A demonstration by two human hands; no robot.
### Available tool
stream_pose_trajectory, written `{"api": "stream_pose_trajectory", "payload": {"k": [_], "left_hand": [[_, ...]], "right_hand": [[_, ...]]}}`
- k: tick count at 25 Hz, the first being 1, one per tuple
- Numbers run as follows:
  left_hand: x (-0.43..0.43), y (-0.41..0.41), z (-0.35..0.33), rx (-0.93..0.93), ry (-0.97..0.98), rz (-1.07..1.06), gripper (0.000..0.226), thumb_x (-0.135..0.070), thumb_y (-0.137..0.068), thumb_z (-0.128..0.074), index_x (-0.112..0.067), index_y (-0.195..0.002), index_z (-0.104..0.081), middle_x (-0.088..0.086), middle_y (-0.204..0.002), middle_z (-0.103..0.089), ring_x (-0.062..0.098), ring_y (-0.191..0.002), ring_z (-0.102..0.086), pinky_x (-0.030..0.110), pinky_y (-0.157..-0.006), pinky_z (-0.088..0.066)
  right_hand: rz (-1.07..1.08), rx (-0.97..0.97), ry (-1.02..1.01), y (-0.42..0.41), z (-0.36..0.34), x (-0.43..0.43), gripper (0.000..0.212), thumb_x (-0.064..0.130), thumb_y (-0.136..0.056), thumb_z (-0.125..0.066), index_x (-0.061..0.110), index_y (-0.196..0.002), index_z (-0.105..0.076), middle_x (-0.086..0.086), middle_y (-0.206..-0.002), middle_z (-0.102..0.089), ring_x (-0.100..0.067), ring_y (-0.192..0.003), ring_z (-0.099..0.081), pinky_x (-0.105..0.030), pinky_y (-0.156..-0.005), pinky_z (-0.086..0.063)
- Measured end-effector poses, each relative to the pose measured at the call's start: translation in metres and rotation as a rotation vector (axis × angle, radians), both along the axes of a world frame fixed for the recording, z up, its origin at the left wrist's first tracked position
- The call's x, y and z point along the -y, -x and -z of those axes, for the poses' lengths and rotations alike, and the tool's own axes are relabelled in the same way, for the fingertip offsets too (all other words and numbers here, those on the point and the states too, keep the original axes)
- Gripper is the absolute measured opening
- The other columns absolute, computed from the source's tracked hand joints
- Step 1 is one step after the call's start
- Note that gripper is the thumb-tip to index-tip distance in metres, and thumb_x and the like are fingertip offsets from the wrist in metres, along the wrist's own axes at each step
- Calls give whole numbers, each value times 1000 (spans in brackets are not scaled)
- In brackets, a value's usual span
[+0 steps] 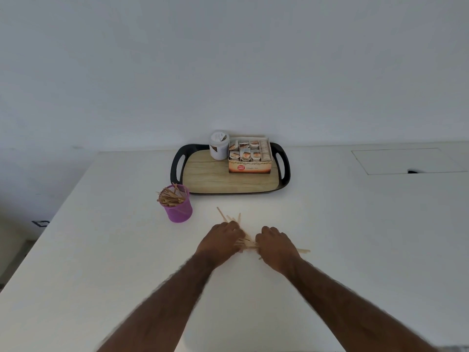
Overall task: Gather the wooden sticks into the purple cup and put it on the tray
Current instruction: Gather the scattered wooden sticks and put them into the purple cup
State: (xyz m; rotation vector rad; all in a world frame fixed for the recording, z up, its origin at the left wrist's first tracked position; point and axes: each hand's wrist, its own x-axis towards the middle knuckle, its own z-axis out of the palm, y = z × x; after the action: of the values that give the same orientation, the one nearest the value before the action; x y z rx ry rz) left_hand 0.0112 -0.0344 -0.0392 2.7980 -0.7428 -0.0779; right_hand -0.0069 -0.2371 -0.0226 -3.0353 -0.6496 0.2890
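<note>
Here, both your left hand and right hand clutched loose wooden sticks, fanned crosswise, lying right of purple mesh cup; left hand sat nearer cup.

On the tray in front of me, the cardboard box at its back right carries a round red logo with white lettering and a line of small dark print just right of it, both too blurred to read. The white jar left of the box bears an illegible label.
</note>
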Motion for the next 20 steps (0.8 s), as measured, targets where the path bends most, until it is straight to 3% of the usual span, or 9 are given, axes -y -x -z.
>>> {"api": "stream_pose_trajectory", "payload": {"k": [3,5,6,8,13,17,20], "left_hand": [[-8,4,5,-14,68,-19,52,-44,-86,-68,-27,-133,-57,-1,-148,-47,22,-136,-44,33,-112,-34],[-22,7,10,-99,65,-66,79,-62,-85,-62,-31,-153,-34,-4,-168,-15,17,-154,-14,36,-122,-15],[-29,8,14,-159,25,-72,90,-69,-86,-57,-31,-159,-20,-6,-170,0,14,-155,1,37,-123,-6],[-31,11,20,-235,-42,-67,98,-75,-88,-47,-29,-162,-3,-6,-169,12,15,-155,14,38,-125,3],[-7,25,26,-249,68,-58,95,-75,-89,-43,-25,-162,-8,-6,-171,-1,13,-157,3,28,-122,4],[6,29,22,-271,206,-190,102,-82,-79,-52,-30,-160,-16,-6,-170,-8,15,-154,-13,32,-120,-16],[2,31,21,-215,150,-190,106,-78,-80,-58,-30,-161,-11,-6,-171,0,16,-155,-3,34,-122,-7]], "right_hand": [[57,-103,-196,-5,-4,19,60,58,-85,-62,21,-132,-55,1,-126,-51,-20,-117,-47,-39,-96,-40],[27,-109,-128,-4,-4,37,85,73,-73,-62,23,-140,-48,3,-130,-48,-20,-119,-44,-41,-98,-39],[13,-112,-56,-3,-2,43,87,74,-70,-63,23,-138,-48,2,-129,-46,-22,-119,-43,-43,-97,-40],[19,-133,-6,1,3,45,72,64,-75,-67,21,-130,-53,-1,-125,-45,-23,-116,-43,-43,-92,-41],[-35,27,-4,-1,10,18,19,26,-96,-55,15,-111,-61,-7,-112,-51,-27,-104,-52,-40,-79,-47],[-54,84,6,-4,13,9,18,16,-96,-53,17,-110,-64,-5,-110,-56,-25,-100,-53,-39,-80,-45],[-58,75,7,-9,13,11,22,25,-96,-57,19,-116,-63,-5,-114,-55,-25,-105,-53,-41,-84,-44]]}}
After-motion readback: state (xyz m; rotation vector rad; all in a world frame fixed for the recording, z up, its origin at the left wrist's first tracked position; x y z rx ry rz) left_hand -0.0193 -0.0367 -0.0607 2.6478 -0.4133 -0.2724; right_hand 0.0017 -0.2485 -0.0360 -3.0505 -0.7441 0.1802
